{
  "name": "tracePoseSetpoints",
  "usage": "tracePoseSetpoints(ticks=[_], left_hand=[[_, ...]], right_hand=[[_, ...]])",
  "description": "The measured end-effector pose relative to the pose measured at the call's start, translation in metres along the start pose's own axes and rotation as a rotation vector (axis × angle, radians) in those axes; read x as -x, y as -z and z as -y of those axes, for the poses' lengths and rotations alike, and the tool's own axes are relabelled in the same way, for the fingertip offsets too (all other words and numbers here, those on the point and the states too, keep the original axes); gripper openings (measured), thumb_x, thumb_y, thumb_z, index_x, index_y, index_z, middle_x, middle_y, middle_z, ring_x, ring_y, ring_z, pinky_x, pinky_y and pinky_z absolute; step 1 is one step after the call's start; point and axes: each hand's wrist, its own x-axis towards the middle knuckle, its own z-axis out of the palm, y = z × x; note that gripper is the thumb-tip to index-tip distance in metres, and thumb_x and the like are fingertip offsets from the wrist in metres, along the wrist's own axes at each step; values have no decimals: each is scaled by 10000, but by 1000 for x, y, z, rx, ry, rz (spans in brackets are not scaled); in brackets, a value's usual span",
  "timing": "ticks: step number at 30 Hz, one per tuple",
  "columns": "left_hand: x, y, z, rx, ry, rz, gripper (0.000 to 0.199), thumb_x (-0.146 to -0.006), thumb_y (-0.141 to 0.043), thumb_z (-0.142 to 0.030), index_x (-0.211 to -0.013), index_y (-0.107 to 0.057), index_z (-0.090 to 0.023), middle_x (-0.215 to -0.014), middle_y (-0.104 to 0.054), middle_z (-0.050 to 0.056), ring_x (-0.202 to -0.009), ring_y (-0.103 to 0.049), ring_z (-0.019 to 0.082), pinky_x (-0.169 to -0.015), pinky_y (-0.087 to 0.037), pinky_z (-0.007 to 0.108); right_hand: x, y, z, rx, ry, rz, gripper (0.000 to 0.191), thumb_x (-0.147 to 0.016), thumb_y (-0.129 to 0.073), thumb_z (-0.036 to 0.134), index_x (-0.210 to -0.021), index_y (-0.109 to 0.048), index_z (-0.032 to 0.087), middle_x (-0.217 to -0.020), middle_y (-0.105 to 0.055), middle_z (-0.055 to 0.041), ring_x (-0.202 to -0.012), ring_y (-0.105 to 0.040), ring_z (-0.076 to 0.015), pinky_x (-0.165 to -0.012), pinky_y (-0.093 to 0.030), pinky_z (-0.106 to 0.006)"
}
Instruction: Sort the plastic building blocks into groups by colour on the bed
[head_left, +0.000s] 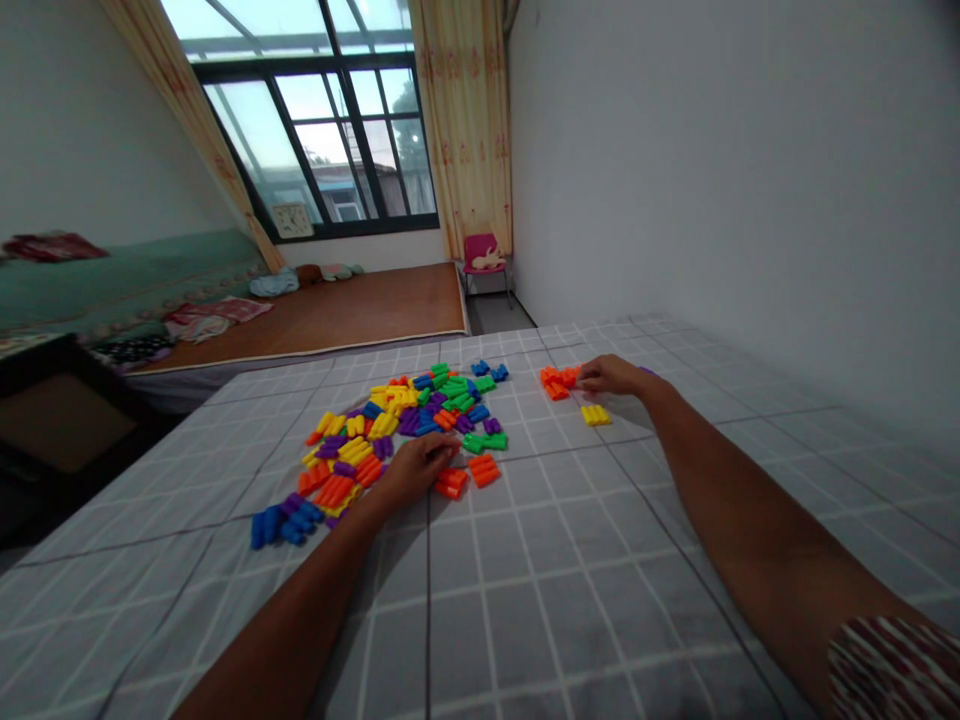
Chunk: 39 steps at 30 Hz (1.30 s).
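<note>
My left hand [420,466] rests low over the table at the near right side of a pile of colourful plastic blocks. Its fingers are curled together, and what they hold, if anything, is hidden. Beside those fingertips lie orange blocks [451,484], another orange block [484,470] and green blocks [486,441]. Farther off to the right, my right hand [611,375] has its fingers closed at the edge of an orange block cluster [556,382]. A yellow block [596,415] lies just below that hand, and a bit of purple shows behind its wrist.
The loose pile holds yellow blocks [356,450], purple, green and orange ones, with blue blocks [259,530] at its near left end. A grey checked cloth [525,600] covers the table. Beyond stand a low bed [360,310] and a pink chair [480,250]; a white wall rises right.
</note>
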Motion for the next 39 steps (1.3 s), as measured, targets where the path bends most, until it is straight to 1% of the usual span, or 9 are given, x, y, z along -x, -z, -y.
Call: tracePoseSetpoints(ticks=[3, 7, 14, 18, 23, 25, 30, 34, 39], left_hand=[[0, 1, 0, -5, 3, 8, 311, -871, -507, -349, -1043, -691, -167, -914, -725, 76, -861, -671, 205, -734, -530, 288], [0, 2, -4, -6, 0, 3, 308, -863, -514, -348, -1021, -698, -158, -911, -727, 79, -845, -671, 205, -727, -529, 287], [0, 0, -1, -21, 21, 17, 314, -877, -501, -359, -1038, -687, -164, -949, -732, 78, -862, -673, 205, -739, -529, 291], [-1, -1, 4, -15, 23, 10, 322, -875, -506, -372, -1046, -687, -169, -942, -732, 77, -854, -674, 203, -729, -529, 286], [0, 1, -1, -18, 20, 9, 307, -869, -508, -361, -1030, -693, -176, -927, -732, 67, -846, -671, 201, -721, -526, 281], [1, 2, -5, -31, 21, 6, 305, -871, -505, -353, -1027, -694, -173, -925, -731, 66, -838, -670, 198, -722, -523, 281], [1, 2, -8, -11, 20, 3, 295, -866, -512, -350, -1013, -700, -176, -905, -732, 63, -834, -669, 199, -725, -528, 284], [0, 1, -5, 12, 8, 3, 287, -867, -512, -339, -1015, -696, -176, -916, -732, 68, -858, -669, 204, -741, -536, 299], [2, 1, -8, -3, -5, 14, 275, -868, -504, -309, -1017, -691, -174, -952, -730, 72, -877, -664, 205, -771, -533, 309]], right_hand=[[5, -1, -2, -10, -9, 97, 194, -788, -605, 358, -822, -765, 255, -821, -749, -23, -755, -657, -209, -701, -452, -311], [3, -9, 2, -65, 19, 36, 189, -777, -617, 308, -884, -771, 291, -954, -759, -33, -875, -670, -245, -807, -468, -382], [2, -12, 3, -13, 46, -4, 235, -805, -579, 235, -944, -768, 232, -1047, -743, -70, -961, -660, -232, -850, -458, -339], [2, -10, 5, -44, 44, 15, 222, -798, -584, 247, -917, -768, 212, -983, -751, -70, -899, -665, -229, -807, -467, -331], [3, -8, 15, -190, 75, 171, 263, -795, -592, 371, -903, -772, 213, -840, -746, -39, -757, -659, -200, -708, -477, -305], [3, -7, 19, -216, 108, 190, 280, -782, -598, 391, -897, -772, 205, -808, -739, -38, -746, -653, -196, -696, -472, -298], [-1, -9, 30, -151, 23, 91, 275, -771, -613, 403, -895, -762, 208, -804, -733, -44, -719, -644, -187, -642, -453, -270], [-9, -19, 40, 30, 13, -45, 264, -744, -679, 390, -957, -734, 244, -860, -725, -23, -748, -633, -170, -630, -417, -245], [-11, -26, 40, 140, 47, -24, 252, -760, -675, 317, -1005, -718, 276, -879, -720, -9, -759, -628, -167, -645, -395, -249]])
